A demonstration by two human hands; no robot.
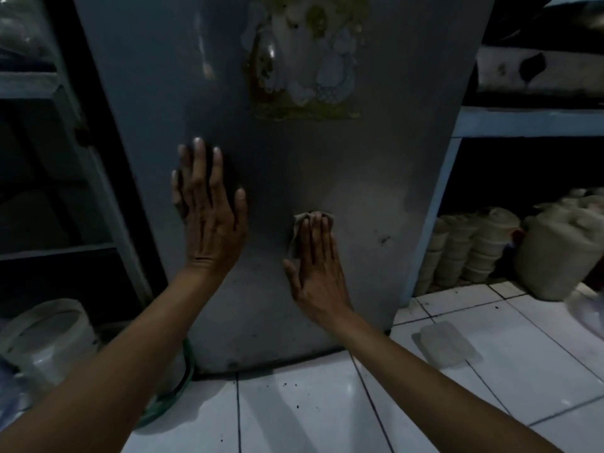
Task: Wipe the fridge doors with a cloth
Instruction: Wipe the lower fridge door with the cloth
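Note:
A grey fridge door [366,178] fills the middle of the head view, with a worn, peeling sticker [304,60] near its top. My left hand [209,207] lies flat on the door with its fingers spread and holds nothing. My right hand [315,263] presses a small pale cloth [299,228] flat against the lower middle of the door. Most of the cloth is hidden under my fingers; only its top and left edge show.
Blue shelving [523,120] stands right of the fridge, with several pale sacks [474,243] on the floor beneath it. A clear plastic lid [447,343] lies on the white floor tiles. A white bucket [45,335] and a green hose [183,377] sit at lower left.

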